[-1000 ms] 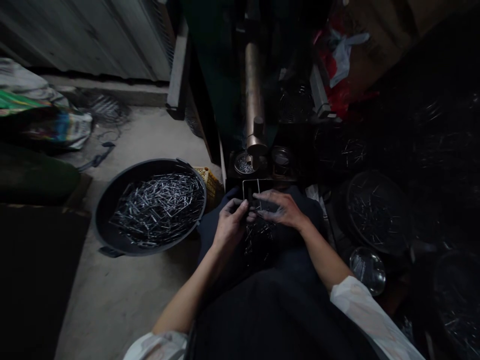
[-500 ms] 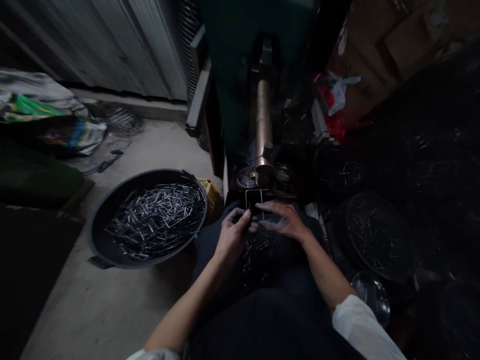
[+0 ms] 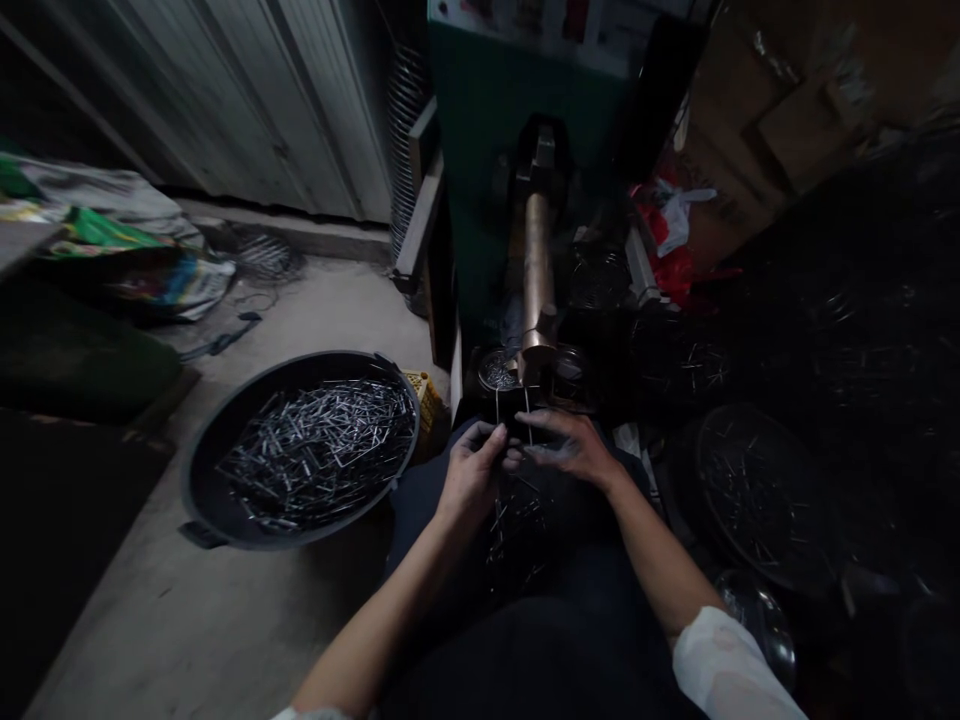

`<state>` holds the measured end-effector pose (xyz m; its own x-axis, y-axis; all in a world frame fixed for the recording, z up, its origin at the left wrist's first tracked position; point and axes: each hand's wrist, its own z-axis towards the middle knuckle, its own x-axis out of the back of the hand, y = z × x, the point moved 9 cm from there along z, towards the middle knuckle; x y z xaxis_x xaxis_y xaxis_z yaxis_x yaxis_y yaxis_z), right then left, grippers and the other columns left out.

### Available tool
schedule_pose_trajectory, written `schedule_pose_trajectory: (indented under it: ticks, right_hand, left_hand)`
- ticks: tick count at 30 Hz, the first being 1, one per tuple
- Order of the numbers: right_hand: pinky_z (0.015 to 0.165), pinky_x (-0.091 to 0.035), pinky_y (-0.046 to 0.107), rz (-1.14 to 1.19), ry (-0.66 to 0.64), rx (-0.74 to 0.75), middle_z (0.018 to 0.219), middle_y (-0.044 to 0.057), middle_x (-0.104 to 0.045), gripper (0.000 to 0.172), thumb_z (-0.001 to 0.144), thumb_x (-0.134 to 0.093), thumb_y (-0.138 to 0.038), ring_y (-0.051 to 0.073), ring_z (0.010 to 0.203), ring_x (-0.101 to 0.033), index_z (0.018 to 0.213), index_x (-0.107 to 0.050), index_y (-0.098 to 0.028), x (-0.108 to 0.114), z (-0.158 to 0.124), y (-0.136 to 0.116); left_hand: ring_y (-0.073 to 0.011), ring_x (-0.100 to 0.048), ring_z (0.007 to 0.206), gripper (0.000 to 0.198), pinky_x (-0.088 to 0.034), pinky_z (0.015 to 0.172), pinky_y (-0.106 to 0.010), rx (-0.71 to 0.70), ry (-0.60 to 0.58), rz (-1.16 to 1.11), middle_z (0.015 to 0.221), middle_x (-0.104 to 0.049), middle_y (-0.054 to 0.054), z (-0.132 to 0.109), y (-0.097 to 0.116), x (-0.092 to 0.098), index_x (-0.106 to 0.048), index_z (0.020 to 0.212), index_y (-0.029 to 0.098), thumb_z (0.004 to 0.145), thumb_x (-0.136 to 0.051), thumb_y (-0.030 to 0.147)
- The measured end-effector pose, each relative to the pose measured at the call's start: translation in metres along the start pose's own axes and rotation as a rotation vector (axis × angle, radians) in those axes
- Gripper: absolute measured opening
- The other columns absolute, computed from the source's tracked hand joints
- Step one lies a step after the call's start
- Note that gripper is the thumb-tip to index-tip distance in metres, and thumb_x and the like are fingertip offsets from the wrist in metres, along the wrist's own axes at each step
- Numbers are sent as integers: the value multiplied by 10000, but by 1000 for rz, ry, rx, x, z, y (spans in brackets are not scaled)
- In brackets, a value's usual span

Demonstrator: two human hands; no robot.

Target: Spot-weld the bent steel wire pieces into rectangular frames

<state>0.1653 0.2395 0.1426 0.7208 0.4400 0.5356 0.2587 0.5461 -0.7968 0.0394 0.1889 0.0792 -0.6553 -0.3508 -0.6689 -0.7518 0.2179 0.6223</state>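
My left hand (image 3: 471, 470) and my right hand (image 3: 568, 448) meet over my lap, both pinched on a thin bent wire frame (image 3: 513, 402) that stands up between them. The frame's top reaches just under the brass-coloured cylinder (image 3: 537, 272) of the green machine (image 3: 480, 150). Loose short metal wire pieces (image 3: 517, 510) lie on the dark cloth over my lap, below the hands. A small round dish (image 3: 496, 370) with wire bits sits at the machine's base, just beyond my left hand.
A large black basin (image 3: 225, 480) full of shiny wire pieces stands on the concrete floor at left. Dark round trays (image 3: 757, 490) with wires and a shiny metal bowl (image 3: 765, 620) sit at right. Bags (image 3: 150, 270) lie at far left; red plastic (image 3: 667, 250) behind.
The view has tilted up, showing more of the green machine. Both hands have lifted the wire frame slightly toward the cylinder's end; their grip looks unchanged.
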Motion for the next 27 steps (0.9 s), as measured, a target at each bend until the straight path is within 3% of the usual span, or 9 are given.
schedule_pose_trajectory:
  ticks: [7,10,13,18,27]
  right_hand:
    - [948,-558,364,84,42,-43,1180,65,-734,465,858,-791,-383,218,1061,-708,1289,-671,-253,-1,-1,7]
    - [779,-557,313,24,180,-122,901,34,-740,348,804,-827,-456,193,818,-698,1019,-729,-201,10,3,19]
    - [685,-509,278,33,216,-166,734,6,-685,348,824,-789,-512,159,693,-634,776,-691,-182,17,14,30]
    - [700,-507,278,177,242,-209,781,13,-694,366,847,-732,-535,161,739,-631,845,-697,-171,26,31,46]
    - [692,-510,279,224,301,-222,758,11,-682,280,845,-734,-456,161,724,-624,822,-696,-180,28,42,59]
  left_hand:
    - [-79,-587,485,463,-464,477,-176,-4,28,70,668,-686,-35,5,1,7,-593,752,133,584,-947,381]
    - [-90,-603,501,452,-484,492,-186,0,29,58,682,-702,-54,16,8,4,-599,768,127,576,-953,333]
    - [-94,-605,503,400,-471,471,-175,-16,61,51,657,-686,-51,37,19,1,-587,754,126,611,-931,272]
    - [-88,-618,525,346,-485,479,-158,-50,56,43,659,-658,-20,64,35,-6,-591,777,126,648,-899,215]
    - [-79,-599,522,357,-484,498,-175,-93,17,57,666,-660,-9,81,42,-9,-591,741,135,630,-907,258]
